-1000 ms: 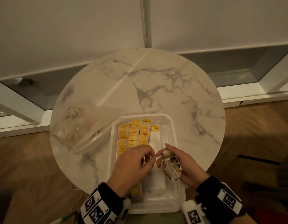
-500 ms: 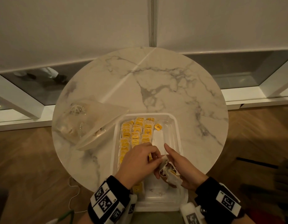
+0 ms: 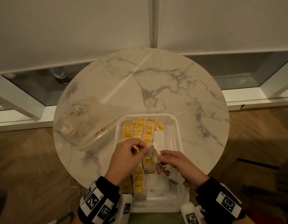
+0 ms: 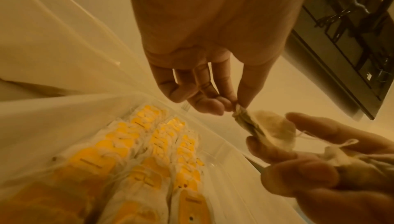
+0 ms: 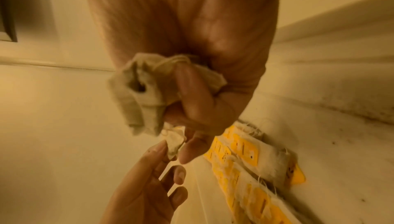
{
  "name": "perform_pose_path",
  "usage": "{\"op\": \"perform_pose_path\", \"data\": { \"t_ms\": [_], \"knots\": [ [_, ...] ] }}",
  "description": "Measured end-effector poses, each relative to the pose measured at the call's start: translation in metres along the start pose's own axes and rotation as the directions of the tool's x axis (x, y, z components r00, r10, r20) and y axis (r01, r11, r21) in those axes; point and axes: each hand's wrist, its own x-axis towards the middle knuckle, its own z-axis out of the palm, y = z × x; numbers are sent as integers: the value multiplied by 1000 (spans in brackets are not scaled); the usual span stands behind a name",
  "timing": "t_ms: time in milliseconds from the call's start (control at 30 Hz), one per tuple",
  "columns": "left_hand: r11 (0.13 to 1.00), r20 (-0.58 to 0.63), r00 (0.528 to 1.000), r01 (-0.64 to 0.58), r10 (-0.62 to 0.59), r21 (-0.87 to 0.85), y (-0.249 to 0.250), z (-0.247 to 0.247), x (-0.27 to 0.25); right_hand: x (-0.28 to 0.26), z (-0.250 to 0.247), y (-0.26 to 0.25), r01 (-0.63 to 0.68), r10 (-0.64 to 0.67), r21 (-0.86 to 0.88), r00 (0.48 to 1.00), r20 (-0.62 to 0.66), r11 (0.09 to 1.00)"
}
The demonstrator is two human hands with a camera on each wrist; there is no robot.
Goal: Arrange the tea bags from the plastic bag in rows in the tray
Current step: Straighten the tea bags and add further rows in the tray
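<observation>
A clear plastic tray (image 3: pixel 178 126) at the table's near edge holds rows of tea bags with yellow tags (image 3: pixel 140 131) along its left side; the same rows (image 4: pixel 149 151) show in the left wrist view. Above the tray, my left hand (image 3: pixel 145 148) pinches the corner of one pale tea bag (image 3: pixel 153 153) between thumb and forefinger. My right hand (image 3: pixel 159 157) pinches that bag's other end. Its curled fingers also grip a bundle of tea bags (image 3: pixel 174 174) in the palm. The bundle (image 5: pixel 145 89) and its strings are plain in the right wrist view.
The clear plastic bag (image 3: pixel 86 122) with a few tea bags inside lies left of the tray, on the round marble table (image 3: pixel 156 81). The tray's right half (image 3: pixel 167 143) is bare. A white wall and low ledge stand behind the table, and wood floor lies around it.
My left hand has drawn one tea bag out of the bundle, and it now spans between the two hands. Both hands stayed over the tray's near part.
</observation>
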Motion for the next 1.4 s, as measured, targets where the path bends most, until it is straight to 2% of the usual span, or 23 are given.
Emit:
{"op": "perform_pose_path", "data": {
  "t_ms": [300,467,567,667,767,833,900,1067,1233,1300,1400],
  "knots": [
    [998,-31,999,16,-18,-58,1,4,-3,-2,-3,-2,32,-24,-130,998,63,991],
    [998,-1,999,36,-36,-61,1,8,-4,1,0,1,19,-5,-201,998,70,979],
    [1000,9,1000,28,-28,-10,-1,8,-5,1,-2,0,-4,14,-232,999,41,973],
    [984,4,998,-67,68,164,-3,7,-7,1,-4,3,-34,40,-266,999,17,963],
    [943,126,977,-202,174,265,-2,8,-11,0,-3,4,-61,62,-285,998,-4,957],
    [924,255,944,-278,211,263,-2,12,-16,0,-1,2,-57,57,-289,998,-7,956],
    [919,318,921,-307,223,246,-3,16,-19,-1,0,1,-52,54,-295,999,-1,954],
    [956,317,925,-261,209,133,0,17,-21,-3,-2,4,-56,71,-310,997,37,949],
    [983,310,940,-172,143,67,2,17,-19,-7,0,2,-35,65,-304,994,87,952],
    [988,253,961,-131,109,75,-3,13,-15,-7,-2,2,-18,37,-280,997,61,960],
    [987,131,987,-104,89,121,-9,3,-8,-6,-10,6,-29,15,-272,998,-54,962]
  ]
}}
